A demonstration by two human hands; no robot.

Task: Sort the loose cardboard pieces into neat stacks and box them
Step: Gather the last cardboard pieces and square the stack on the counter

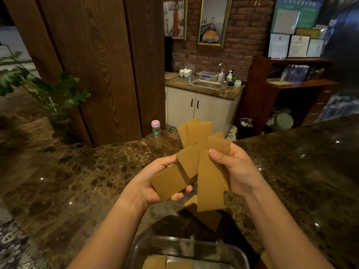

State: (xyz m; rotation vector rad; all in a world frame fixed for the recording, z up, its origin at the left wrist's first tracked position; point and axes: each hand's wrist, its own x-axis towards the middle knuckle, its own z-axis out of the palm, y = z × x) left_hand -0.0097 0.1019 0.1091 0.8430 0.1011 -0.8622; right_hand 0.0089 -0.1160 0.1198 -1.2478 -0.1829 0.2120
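Both hands are raised above a brown marble counter and share one loose, fanned bundle of cardboard pieces. The left hand cups the lower left of the bundle from beneath, thumb along the upper edge of one tilted piece, fingertips curled up under its lower edge. The right hand clasps the right side, thumb pressed on the face of a long upright piece that hangs below the grip, fingers wrapped behind. Above the two grips several pieces splay outward at differing angles, none aligned. Directly beneath the grips, one further piece sits tilted in the air or against the bundle; whether either hand touches it cannot be told. Below that, nearest the person, stands a clear rectangular container with flat cardboard pieces lying in its bottom. Beyond the hands, at the counter's far edge, stands a small jar with a pink lid; left of it, a leafy plant.
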